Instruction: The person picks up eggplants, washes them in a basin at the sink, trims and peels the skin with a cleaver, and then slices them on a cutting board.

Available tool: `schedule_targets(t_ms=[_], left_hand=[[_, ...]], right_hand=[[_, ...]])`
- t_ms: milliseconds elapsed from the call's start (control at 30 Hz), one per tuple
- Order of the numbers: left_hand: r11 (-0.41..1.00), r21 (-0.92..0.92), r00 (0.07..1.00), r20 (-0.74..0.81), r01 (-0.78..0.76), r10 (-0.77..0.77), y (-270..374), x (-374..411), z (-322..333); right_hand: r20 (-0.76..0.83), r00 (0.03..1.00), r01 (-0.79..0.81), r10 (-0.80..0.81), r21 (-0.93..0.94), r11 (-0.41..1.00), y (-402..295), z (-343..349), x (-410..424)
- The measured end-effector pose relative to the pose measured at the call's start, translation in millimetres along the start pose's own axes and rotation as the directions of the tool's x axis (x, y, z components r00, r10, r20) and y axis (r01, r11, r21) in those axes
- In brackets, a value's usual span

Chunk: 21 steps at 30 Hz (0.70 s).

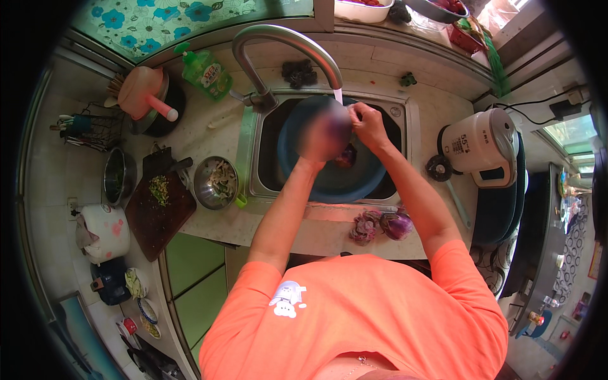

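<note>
Water runs from a curved metal faucet [290, 32] over a blue basin [289, 166] set in the steel sink [409, 137]. Beneath the stream my left hand [320, 135] is at a purple eggplant, largely blurred, so its fingers and exact grip are hidden. My right hand [365, 124] is beside it, fingers bent and close to the blurred eggplant; whether it pinches anything is unclear. Another dark purple eggplant [347, 156] lies in the basin below the hands. On the counter's front edge, an eggplant [397, 225] rests next to a crumpled purple leafy bunch [365, 228].
Left of the sink stand a steel bowl of cut vegetables [216, 183], a cutting board [161, 223] with chopped greens and a knife, and a green soap bottle [207, 73]. To the right are a white electric kettle [477, 142] and a black round scrubber [439, 168].
</note>
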<state>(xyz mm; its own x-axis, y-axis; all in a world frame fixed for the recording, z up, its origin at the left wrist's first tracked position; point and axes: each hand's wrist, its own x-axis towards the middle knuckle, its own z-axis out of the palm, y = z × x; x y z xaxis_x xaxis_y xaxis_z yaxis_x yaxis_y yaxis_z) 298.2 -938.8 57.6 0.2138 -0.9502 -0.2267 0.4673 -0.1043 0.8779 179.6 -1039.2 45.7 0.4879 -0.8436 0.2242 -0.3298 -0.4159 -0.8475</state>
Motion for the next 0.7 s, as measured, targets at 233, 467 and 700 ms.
schedule_targets(t_ms=[233, 467, 700], left_hand=[[0.605, -0.692, 0.917, 0.245, 0.393, -0.316, -1.1, 9.1, -11.3], [0.752, -0.575, 0.918, -0.004, 0.322, -0.396, -16.7, 15.5, -23.1], [0.999, -0.044, 0.976, -0.216, -0.02, 0.01, -1.7, 0.0, 9.3]], right_hand=[[0.075, 0.951, -0.267, 0.3, 0.691, 0.672, 5.3, 7.1, -8.0], [0.19, 0.937, -0.349, 0.294, 0.437, 0.829, -21.5, 2.0, -6.9], [0.069, 0.963, -0.27, 0.262, 0.319, 0.908, 7.8, 8.9, -0.7]])
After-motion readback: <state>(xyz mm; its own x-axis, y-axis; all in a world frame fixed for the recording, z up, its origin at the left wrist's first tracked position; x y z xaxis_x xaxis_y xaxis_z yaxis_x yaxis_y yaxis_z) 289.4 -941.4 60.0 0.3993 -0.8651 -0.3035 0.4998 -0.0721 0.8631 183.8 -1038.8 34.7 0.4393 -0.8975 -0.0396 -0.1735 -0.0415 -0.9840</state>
